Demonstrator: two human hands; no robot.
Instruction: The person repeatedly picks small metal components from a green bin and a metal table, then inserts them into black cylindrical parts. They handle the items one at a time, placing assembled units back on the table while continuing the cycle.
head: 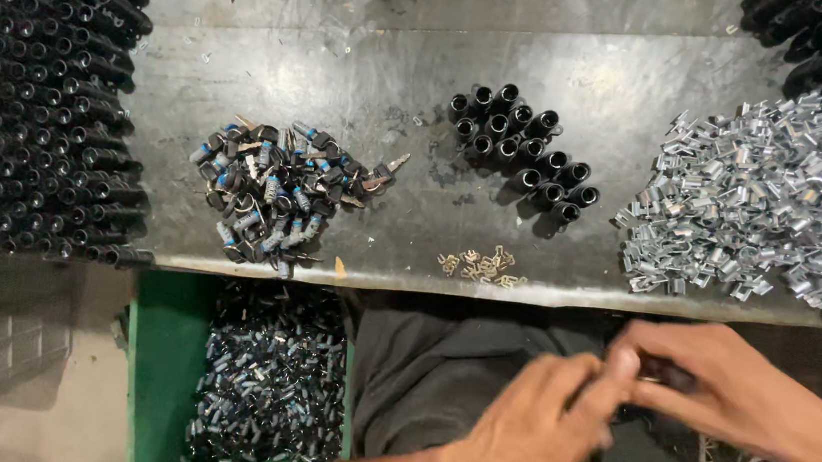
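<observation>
Your hands met below the front edge of the counter (368, 46), at about five o'clock in the view. Your right hand (717, 386) had its grip closed around a small dark part (664, 371), most of it hidden by the fingers, so its shape could not be told. Your left hand (538, 424) came up from the six o'clock side, and its thumb and fingertips pinched in against that same part, the two hands touching; the motion blurred them, and whether the left grip held anything of its own could not be told.

On the counter, at twelve o'clock from your hands, stood a cluster of black tubes (524, 152), open ends up. Just in front of them, near the counter edge, lay a few small brass bits (478, 265). At two o'clock a heap of shiny metal clips (756, 199) spread out. At ten o'clock lay a pile of keys with lock cores (279, 193). Far over at nine o'clock, rows of black tubes were stacked in a large mass (33, 89). Below the counter at eight o'clock, a green bin (162, 368) held dark and silver cylinders (271, 378).
</observation>
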